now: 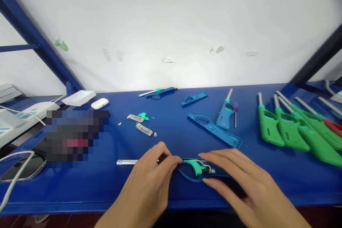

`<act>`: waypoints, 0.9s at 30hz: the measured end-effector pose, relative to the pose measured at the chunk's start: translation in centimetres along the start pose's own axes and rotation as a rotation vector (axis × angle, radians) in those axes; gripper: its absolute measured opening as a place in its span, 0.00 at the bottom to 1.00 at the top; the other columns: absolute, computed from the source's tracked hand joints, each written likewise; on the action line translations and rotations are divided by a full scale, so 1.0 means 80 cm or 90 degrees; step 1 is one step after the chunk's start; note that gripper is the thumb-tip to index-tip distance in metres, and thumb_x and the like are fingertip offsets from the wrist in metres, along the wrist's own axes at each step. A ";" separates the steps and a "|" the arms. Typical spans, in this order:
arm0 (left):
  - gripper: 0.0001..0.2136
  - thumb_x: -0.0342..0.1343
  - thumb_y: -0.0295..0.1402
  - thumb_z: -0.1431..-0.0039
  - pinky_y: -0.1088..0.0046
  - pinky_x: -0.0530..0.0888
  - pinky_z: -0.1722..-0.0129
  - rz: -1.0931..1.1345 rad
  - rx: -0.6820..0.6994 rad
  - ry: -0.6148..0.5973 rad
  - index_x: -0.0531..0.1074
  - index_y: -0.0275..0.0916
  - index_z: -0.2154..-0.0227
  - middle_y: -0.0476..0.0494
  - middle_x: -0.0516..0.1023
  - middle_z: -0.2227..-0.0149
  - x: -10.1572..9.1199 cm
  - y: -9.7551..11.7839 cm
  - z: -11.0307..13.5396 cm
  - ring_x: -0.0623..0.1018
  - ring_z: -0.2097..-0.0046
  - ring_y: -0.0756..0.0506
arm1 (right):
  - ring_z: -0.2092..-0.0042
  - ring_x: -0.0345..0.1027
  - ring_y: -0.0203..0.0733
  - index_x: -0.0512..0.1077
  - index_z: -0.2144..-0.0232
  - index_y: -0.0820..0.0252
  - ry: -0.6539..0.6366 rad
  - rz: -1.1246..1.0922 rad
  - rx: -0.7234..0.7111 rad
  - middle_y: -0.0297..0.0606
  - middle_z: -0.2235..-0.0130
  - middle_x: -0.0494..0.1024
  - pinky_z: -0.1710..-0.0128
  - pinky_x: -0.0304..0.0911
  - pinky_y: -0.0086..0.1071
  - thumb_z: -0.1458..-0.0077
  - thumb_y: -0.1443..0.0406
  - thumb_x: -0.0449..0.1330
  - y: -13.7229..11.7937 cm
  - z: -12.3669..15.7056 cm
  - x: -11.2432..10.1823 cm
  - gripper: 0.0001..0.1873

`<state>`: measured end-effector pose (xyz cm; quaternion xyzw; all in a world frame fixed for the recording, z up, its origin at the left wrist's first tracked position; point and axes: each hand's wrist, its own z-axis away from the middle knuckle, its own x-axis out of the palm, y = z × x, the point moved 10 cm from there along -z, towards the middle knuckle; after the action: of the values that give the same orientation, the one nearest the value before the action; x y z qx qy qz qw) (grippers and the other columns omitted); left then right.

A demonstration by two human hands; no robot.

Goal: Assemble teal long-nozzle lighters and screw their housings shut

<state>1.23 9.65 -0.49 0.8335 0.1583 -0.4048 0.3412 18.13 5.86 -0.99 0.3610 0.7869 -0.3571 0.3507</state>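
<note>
A half-open blue lighter shell (190, 175) with a teal trigger (196, 166) and thin white wires lies near the front edge of the blue table (171, 121). Its metal tube (126, 162) sticks out to the left. My left hand (149, 185) pinches the shell where the tube joins it, fingers closed. My right hand (237, 181) lies over the shell's right part, fingers stretched and pressing down on it.
Another blue shell half (215, 130), a blue lighter (224, 113) with a small screwdriver (235, 113), and several green lighters (291, 128) lie on the right. Small clear parts (143, 129), a white earbud case (99, 103) and a phone (24, 167) sit on the left.
</note>
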 end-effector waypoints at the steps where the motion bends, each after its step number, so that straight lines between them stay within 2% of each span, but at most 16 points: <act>1: 0.16 0.46 0.18 0.27 0.67 0.75 0.62 0.000 0.000 0.001 0.75 0.41 0.51 0.45 0.71 0.60 0.000 0.000 0.000 0.75 0.62 0.46 | 0.48 0.80 0.47 0.72 0.41 0.46 0.002 0.000 -0.002 0.34 0.48 0.84 0.50 0.79 0.42 0.29 0.58 0.59 -0.001 0.000 -0.001 0.16; 7: 0.14 0.46 0.20 0.26 0.66 0.75 0.62 0.004 -0.007 -0.009 0.75 0.40 0.51 0.45 0.70 0.60 0.000 0.001 0.003 0.75 0.62 0.46 | 0.45 0.79 0.45 0.72 0.42 0.45 0.002 0.003 0.003 0.32 0.45 0.83 0.45 0.76 0.41 0.28 0.64 0.55 0.001 0.001 0.000 0.16; 11: 0.14 0.46 0.19 0.26 0.66 0.75 0.62 0.000 -0.001 -0.006 0.74 0.40 0.50 0.46 0.70 0.60 0.000 0.002 0.001 0.75 0.62 0.46 | 0.45 0.79 0.44 0.72 0.45 0.47 0.010 0.001 0.007 0.32 0.47 0.83 0.45 0.75 0.39 0.27 0.63 0.55 0.001 0.003 -0.002 0.13; 20: 0.14 0.46 0.20 0.26 0.67 0.75 0.63 -0.012 0.001 -0.002 0.74 0.41 0.51 0.45 0.71 0.60 0.001 0.000 0.003 0.75 0.63 0.46 | 0.46 0.79 0.42 0.71 0.45 0.46 0.017 0.004 0.014 0.30 0.48 0.83 0.46 0.73 0.35 0.26 0.63 0.54 0.001 0.001 -0.004 0.12; 27: 0.13 0.49 0.18 0.27 0.65 0.76 0.60 -0.043 0.047 0.050 0.73 0.40 0.50 0.44 0.75 0.58 -0.006 0.007 0.005 0.75 0.59 0.44 | 0.45 0.78 0.38 0.71 0.44 0.43 0.046 -0.016 0.058 0.28 0.46 0.82 0.45 0.72 0.29 0.27 0.59 0.55 0.011 0.002 -0.009 0.13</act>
<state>1.00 9.00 0.00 0.8548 0.1845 -0.3886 0.2904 19.24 5.91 -0.73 0.3790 0.7864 -0.3839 0.3009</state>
